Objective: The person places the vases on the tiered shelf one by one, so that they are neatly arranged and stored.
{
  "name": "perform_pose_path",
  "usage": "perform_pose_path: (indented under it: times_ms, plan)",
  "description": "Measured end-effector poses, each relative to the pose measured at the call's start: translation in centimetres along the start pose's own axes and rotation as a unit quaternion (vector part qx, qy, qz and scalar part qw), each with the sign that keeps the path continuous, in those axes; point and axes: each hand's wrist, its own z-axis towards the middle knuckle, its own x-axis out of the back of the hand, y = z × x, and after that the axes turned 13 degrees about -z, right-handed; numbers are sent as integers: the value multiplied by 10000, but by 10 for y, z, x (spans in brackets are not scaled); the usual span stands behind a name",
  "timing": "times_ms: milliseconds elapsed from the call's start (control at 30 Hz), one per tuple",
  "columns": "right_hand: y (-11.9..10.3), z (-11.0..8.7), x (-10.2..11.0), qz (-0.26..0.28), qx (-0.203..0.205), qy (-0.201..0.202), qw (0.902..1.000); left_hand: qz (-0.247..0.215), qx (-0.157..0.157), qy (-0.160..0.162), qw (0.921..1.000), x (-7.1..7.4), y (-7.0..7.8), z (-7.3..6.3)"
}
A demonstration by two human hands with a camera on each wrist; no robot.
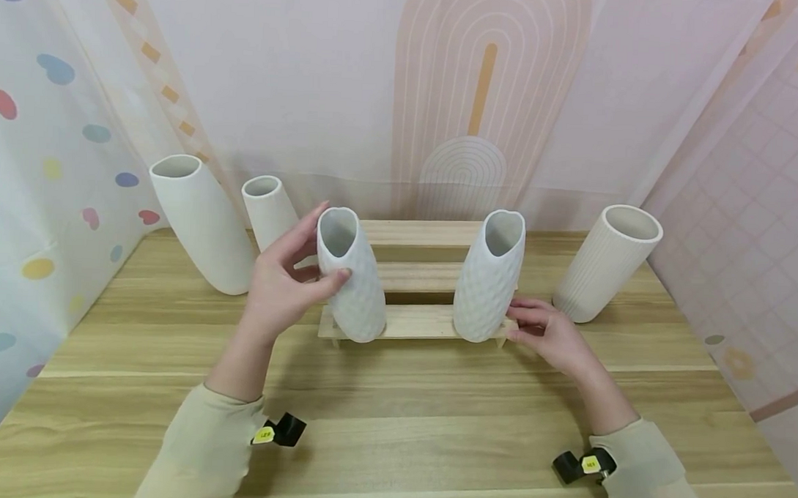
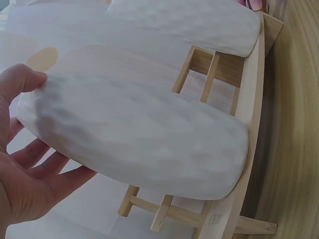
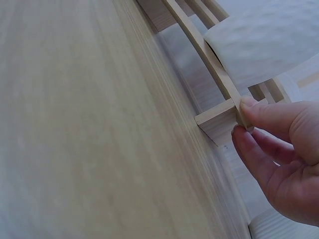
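Observation:
Three wooden tiers make up a stepped rack [image 1: 423,321] in the middle of the table. On the left of its lowest step stands a white dimpled vase [image 1: 359,299]; my left hand [image 1: 282,278] grips it near the mouth, thumb in front and fingers round the far side. A matching dimpled vase [image 1: 488,289] stands upright at the right of that same step. My right hand [image 1: 551,333] pinches the right end of the lowest step between thumb and fingers, as the right wrist view shows at the rack's end [image 3: 244,117].
A tall smooth vase [image 1: 205,227] and a smaller vase [image 1: 268,208] stand left of the rack. To its right is a ribbed vase [image 1: 606,263]. Patterned cloth [image 1: 299,91] hangs behind the wooden table [image 1: 432,426] and along both sides.

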Motion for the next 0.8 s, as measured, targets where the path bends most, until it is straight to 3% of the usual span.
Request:
perform_pose_path:
  times_ms: [800]
  plan:
    - [1,0,0,-52,-1,12,10000,209,-23,-161,9996,-14,1,-2]
